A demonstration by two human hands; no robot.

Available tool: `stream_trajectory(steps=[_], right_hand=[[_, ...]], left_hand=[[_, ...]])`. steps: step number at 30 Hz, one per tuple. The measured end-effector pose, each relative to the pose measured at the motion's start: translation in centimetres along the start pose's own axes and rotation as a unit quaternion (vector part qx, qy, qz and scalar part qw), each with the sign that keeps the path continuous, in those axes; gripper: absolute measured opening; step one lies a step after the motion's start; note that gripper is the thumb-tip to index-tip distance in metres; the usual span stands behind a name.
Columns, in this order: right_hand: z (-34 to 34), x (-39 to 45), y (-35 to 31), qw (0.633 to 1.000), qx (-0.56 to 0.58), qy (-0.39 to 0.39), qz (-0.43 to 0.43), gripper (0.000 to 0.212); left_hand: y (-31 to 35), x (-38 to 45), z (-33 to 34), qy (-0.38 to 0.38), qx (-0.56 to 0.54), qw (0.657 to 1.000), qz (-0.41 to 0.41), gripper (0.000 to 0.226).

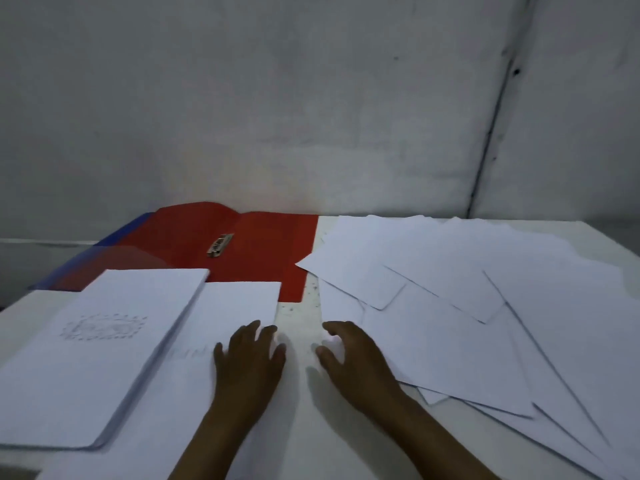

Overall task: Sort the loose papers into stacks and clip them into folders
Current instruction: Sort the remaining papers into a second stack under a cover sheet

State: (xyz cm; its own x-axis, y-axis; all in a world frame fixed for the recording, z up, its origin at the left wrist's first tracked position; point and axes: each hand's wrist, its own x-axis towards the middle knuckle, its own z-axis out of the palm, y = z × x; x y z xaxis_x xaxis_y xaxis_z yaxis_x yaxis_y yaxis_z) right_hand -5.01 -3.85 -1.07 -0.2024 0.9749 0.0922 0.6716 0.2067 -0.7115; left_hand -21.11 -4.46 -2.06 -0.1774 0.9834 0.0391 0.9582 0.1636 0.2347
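An open red folder [263, 244] lies at the back of the table, its metal clip [219, 245] near the spine. A thick stack of white paper [93, 351] sits at the front left, with a thinner stack [228, 313] beside it. Loose white sheets [467, 299] are spread untidily over the right half. My left hand [247, 362] rests flat, fingers apart, on the right edge of the thinner stack. My right hand [356, 362] lies with curled, spread fingers on the left edge of the loose sheets and holds nothing.
A blue folder [72, 268] lies partly under the red one at the left. A bare strip of white table [298, 317] runs between my hands. A grey wall [311, 98] stands right behind the table.
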Motion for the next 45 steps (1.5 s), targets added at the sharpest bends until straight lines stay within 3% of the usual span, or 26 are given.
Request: stream_trajectory(steps=[2,6,11,16,19,22,24,26,27,28,30,31,34,37,40,41,43,45], right_hand=[[-2.7,-0.5,2.6,0.999,-0.004,0.046,-0.001,0.040],[-7.7,-1.2,8.1,0.991,-0.033,0.120,0.050,0.035],[-13.4,-2.3,13.5,0.958,-0.099,0.234,0.137,0.036],[-16.8,-3.8,16.9,0.924,-0.235,0.157,0.259,0.069],[-17.3,-3.4,17.6,0.916,-0.264,0.121,0.276,0.070],[-17.2,-2.3,18.2,0.898,-0.340,0.194,0.203,0.039],[-17.0,-2.0,18.2,0.885,-0.391,0.201,0.155,0.023],[-17.4,-1.6,18.6,0.885,-0.405,0.197,0.121,0.017],[-17.3,-1.5,19.1,0.881,-0.414,0.211,0.090,0.023],[-17.5,-1.3,19.1,0.879,-0.419,0.220,0.063,0.042],[-17.5,-1.1,20.5,0.887,-0.408,0.214,0.007,0.078],[-17.6,-1.3,20.3,0.891,-0.407,0.200,0.011,0.084],[-18.9,-0.7,17.9,0.903,-0.374,0.171,0.125,0.059],[-20.1,-1.3,18.8,0.928,-0.242,0.171,0.225,0.040],[-21.1,-1.8,19.4,0.928,-0.095,0.260,0.248,0.033],[-21.2,-2.0,19.5,0.926,-0.083,0.273,0.247,0.031],[-21.3,-2.3,19.5,0.932,-0.076,0.265,0.234,0.028],[-21.4,-2.5,19.5,0.942,-0.079,0.233,0.226,0.028]], left_hand=[[1.8,0.2,0.4,0.005,-0.012,1.000,0.026,0.050],[6.7,0.2,1.6,0.008,-0.058,0.993,0.106,0.078],[13.2,0.7,3.0,-0.035,-0.032,0.983,0.175,0.050],[19.8,0.4,4.2,-0.059,-0.055,0.965,0.251,0.049],[22.7,0.7,5.3,-0.073,-0.071,0.956,0.274,0.052],[24.1,0.8,6.8,-0.058,-0.081,0.956,0.278,0.081],[24.1,0.9,7.6,-0.036,-0.095,0.958,0.267,0.091],[24.3,1.3,8.2,-0.024,-0.092,0.960,0.263,0.087],[24.3,1.4,8.1,-0.018,-0.094,0.960,0.263,0.082],[24.4,1.5,7.9,-0.012,-0.107,0.960,0.257,0.072],[24.7,2.1,7.3,-0.009,-0.104,0.963,0.248,0.050],[24.9,2.5,7.0,-0.002,-0.090,0.963,0.255,0.045],[25.9,3.7,6.1,0.011,-0.012,0.962,0.272,0.046],[26.7,5.0,6.1,0.045,0.066,0.941,0.329,0.054],[27.3,5.6,5.8,0.016,0.112,0.889,0.443,0.039],[27.6,5.9,5.7,-0.027,0.097,0.876,0.472,0.047],[27.9,6.4,5.8,-0.067,0.106,0.882,0.455,0.070],[28.2,6.6,5.5,-0.086,0.116,0.897,0.419,0.079]])
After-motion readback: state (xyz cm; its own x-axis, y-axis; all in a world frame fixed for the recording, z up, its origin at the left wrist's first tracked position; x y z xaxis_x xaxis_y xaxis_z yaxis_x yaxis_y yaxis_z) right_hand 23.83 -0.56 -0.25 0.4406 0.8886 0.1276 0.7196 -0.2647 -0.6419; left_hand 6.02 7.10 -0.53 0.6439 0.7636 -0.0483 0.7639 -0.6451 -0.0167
